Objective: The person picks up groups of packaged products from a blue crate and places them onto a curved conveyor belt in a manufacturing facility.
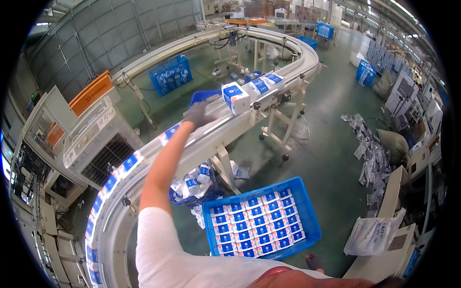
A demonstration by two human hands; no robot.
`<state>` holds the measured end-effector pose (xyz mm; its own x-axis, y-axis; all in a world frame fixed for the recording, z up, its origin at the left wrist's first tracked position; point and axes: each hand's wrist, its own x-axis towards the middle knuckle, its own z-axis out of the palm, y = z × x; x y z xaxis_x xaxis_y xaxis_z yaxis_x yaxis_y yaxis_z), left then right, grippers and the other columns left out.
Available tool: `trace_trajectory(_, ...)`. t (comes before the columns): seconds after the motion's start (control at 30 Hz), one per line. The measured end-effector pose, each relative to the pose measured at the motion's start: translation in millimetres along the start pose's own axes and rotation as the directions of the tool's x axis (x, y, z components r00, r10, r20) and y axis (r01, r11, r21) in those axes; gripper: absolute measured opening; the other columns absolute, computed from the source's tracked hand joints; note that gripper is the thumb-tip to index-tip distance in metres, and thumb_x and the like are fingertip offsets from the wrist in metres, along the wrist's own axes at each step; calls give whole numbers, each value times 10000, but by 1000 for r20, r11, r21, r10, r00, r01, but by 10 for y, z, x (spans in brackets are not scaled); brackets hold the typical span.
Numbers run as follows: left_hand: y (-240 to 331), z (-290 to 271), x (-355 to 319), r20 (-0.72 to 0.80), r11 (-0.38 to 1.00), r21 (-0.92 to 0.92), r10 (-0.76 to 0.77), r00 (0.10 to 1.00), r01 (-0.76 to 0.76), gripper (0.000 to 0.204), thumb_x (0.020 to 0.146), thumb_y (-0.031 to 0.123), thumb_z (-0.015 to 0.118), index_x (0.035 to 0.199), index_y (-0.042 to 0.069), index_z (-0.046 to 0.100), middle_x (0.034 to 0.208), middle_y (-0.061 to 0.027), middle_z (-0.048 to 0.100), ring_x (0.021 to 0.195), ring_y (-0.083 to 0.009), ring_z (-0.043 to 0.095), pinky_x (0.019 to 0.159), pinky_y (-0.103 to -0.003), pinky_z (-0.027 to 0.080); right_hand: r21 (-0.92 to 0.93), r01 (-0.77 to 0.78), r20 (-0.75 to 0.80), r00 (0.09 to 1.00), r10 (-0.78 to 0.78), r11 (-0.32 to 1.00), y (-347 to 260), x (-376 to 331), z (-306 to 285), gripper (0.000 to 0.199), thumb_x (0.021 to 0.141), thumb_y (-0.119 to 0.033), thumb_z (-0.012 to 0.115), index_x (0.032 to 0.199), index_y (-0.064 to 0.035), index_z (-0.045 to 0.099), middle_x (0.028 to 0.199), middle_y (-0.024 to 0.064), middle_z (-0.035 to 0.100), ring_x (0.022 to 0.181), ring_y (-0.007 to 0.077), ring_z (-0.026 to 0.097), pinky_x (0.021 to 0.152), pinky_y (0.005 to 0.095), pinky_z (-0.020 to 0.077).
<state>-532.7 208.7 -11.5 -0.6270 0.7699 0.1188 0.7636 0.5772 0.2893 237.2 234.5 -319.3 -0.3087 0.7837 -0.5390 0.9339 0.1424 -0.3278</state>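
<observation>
My left hand (pixel 197 115), in a grey glove, reaches over the curved conveyor (pixel 201 139). Its fingers look stretched out and hold nothing I can see. Just beyond them a white and blue tissue pack (pixel 236 98) stands on the belt, apart from the hand. More packs (pixel 267 83) lie behind it, and a line of packs (pixel 109 184) runs along the belt on the near left. My right hand (pixel 314 262), also in a grey glove, shows partly beside the right front corner of a blue crate (pixel 311 211); its fingers are mostly hidden. Rows of packs (pixel 259 221) fill that crate.
A dark blue basket (pixel 204 196) of loose packs stands under the conveyor. Beyond the belt are another blue crate (pixel 170 75) and a white machine (pixel 101 139). Silvery wrappers (pixel 367 153) lie on the floor at right, near a carton (pixel 391 192) and white plastic bag (pixel 374 234).
</observation>
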Motion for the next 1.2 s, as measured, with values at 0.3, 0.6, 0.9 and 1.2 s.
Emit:
trace_trajectory(0.3,889,1151,1255,-14,605,-751,-417,909,266,904,586,564,798,1247,3,542,1190,-212,626,1093,-350,617,911,-375,494,255,-8,-36,999,18,967,636,128,491,444,862,-391,606,1089,-11,635,977,182,693,890,330,670,760,431,512)
trace_trajectory(0.6,-597,200,704,226,594,-770,-85,970,232,561,711,267,816,1221,107,647,1068,-59,675,922,-167,614,808,-308,487,141,-375,112,926,361,916,1493,-479,701,504,871,-434,571,1113,4,627,1022,202,684,945,338,659,795,441,504)
trace_trajectory(0.9,-433,949,-1537,-699,988,84,150,700,-128,263,861,63,584,1119,35,622,1005,-166,643,917,-373,610,826,-421,477,10,-163,192,969,158,987,832,-60,385,562,874,-502,539,1167,-30,620,1125,227,647,1070,396,610,915,467,467)
trace_trajectory(1.2,-462,4999,-4825,528,823,-112,-425,735,556,470,868,375,604,1151,0,591,1125,-244,600,1076,-403,562,932,-474,449,-25,364,352,875,-333,931,-194,2027,1322,481,880,-380,637,1221,-46,581,1150,193,639,1075,348,608,923,413,470)
